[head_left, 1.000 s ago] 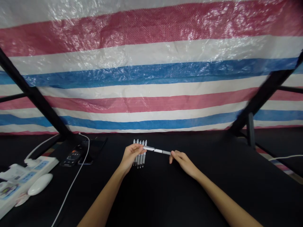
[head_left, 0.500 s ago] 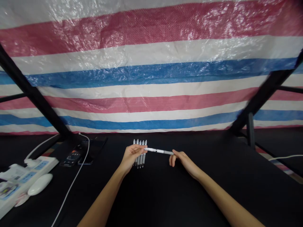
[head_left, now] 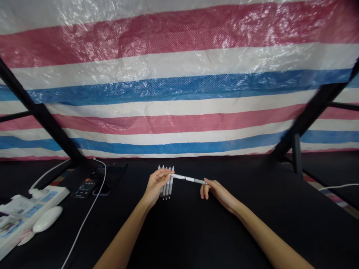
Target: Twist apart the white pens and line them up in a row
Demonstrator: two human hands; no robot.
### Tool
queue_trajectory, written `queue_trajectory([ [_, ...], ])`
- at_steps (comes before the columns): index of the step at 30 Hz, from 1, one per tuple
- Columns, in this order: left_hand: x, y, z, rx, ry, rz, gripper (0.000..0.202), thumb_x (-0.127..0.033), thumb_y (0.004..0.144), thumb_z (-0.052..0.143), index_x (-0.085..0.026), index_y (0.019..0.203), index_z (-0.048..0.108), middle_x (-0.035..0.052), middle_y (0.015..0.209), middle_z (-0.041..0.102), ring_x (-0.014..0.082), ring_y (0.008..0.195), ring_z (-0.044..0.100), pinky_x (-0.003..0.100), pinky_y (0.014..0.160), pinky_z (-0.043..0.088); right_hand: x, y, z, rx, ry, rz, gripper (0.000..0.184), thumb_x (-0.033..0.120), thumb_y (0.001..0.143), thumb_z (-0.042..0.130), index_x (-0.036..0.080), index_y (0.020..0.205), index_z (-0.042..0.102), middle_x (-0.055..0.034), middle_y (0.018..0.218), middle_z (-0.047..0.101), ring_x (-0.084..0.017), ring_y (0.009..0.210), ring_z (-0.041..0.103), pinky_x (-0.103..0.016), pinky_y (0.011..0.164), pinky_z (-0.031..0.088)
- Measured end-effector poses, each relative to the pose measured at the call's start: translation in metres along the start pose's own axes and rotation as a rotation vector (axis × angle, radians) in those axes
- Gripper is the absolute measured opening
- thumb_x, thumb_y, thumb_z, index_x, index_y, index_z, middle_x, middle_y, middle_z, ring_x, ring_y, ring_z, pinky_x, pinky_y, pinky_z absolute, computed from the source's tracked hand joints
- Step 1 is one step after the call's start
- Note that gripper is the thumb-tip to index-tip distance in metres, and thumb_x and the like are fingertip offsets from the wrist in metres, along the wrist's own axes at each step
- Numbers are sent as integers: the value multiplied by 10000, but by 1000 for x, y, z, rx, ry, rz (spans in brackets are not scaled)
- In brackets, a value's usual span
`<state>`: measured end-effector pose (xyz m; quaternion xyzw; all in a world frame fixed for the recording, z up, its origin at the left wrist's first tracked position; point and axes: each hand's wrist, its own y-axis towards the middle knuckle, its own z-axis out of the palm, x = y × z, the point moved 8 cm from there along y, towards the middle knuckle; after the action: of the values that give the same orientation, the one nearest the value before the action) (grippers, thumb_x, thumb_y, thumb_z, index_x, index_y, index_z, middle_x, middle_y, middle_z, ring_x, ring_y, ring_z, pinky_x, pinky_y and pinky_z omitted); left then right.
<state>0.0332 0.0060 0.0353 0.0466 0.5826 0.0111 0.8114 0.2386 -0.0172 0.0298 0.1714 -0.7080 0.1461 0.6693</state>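
Note:
A white pen with a grey grip [head_left: 186,178] is stretched nearly level between my two hands, its right end slightly lower. My left hand [head_left: 157,184] pinches the pen's clicker end between thumb and fingers. At the grip and tip end, my right hand [head_left: 214,189] is closed on the pen with its fingertips. Several matching pens [head_left: 168,188] lie side by side on the black table [head_left: 202,231], tips toward me. My left hand partly covers this row from above.
On the left are a white power strip [head_left: 36,209], a white computer mouse [head_left: 48,218], a dark phone [head_left: 84,186] and a white cable [head_left: 86,215]. A striped plastic sheet [head_left: 179,123] hangs behind, between black metal posts [head_left: 305,112].
The pen's tilt has grown a little steeper, its right end dipping slightly. Both hands keep almost the same place and grip, and the row of pens has not moved.

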Motion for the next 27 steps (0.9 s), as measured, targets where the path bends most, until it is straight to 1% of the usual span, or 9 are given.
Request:
queue_trajectory([
  [2,3,0,3,-16,-50,-16,373,-283,653,751,-149,983,642,101,942,708,199,917,648,302,869,458,0,0,3,24,-12,-3,617,499,913,293,177,463,567,-40,624,612,-169,650,554,-347,781,384],
  [5,9,1,10,-18,-131,-49,442,-309,664,743,-153,1057,614,110,985,697,218,990,627,328,922,437,2,0,8,57,-37,9,636,529,908,273,176,491,599,-46,648,627,-178,667,573,-354,785,395],
  [8,15,2,16,-44,-241,-65,415,-354,712,700,-170,1070,597,100,998,691,215,1014,618,350,951,429,8,-1,16,109,-94,4,643,555,901,258,183,545,643,-48,686,645,-190,715,591,-365,827,394],
  [12,28,3,21,-56,-321,-149,323,-435,803,582,-154,958,616,120,995,682,226,993,626,385,943,443,15,-5,29,205,-123,-22,623,532,911,260,199,592,680,-40,708,657,-190,747,600,-359,853,390],
  [15,30,1,22,-59,-360,-175,299,-438,824,552,-160,914,614,114,993,680,220,1005,621,379,950,436,14,-6,35,232,-58,-19,621,488,927,263,194,582,688,-43,701,657,-184,732,599,-355,845,391],
  [22,26,-1,27,-24,-458,-203,227,-386,843,543,-187,936,598,82,1026,661,200,1028,602,351,941,434,5,-7,36,184,255,32,597,498,911,320,179,537,659,-40,621,611,-162,662,567,-326,769,404],
  [24,27,0,22,-84,-527,-231,189,-363,860,519,-188,878,589,63,953,661,179,959,621,331,903,457,2,-7,37,198,303,45,614,518,912,297,173,555,658,-47,635,615,-163,675,564,-323,761,401],
  [26,28,0,12,-171,-634,-253,190,-335,883,479,-185,802,563,28,785,630,136,782,633,289,809,498,-1,-6,36,196,336,60,646,560,903,263,167,582,662,-52,646,615,-161,683,560,-315,743,402],
  [27,26,1,8,-187,-698,-258,204,-319,896,455,-184,771,544,4,683,580,109,661,607,260,732,514,-2,-5,33,180,362,65,651,580,894,261,164,596,664,-51,643,609,-156,674,555,-305,727,403],
])
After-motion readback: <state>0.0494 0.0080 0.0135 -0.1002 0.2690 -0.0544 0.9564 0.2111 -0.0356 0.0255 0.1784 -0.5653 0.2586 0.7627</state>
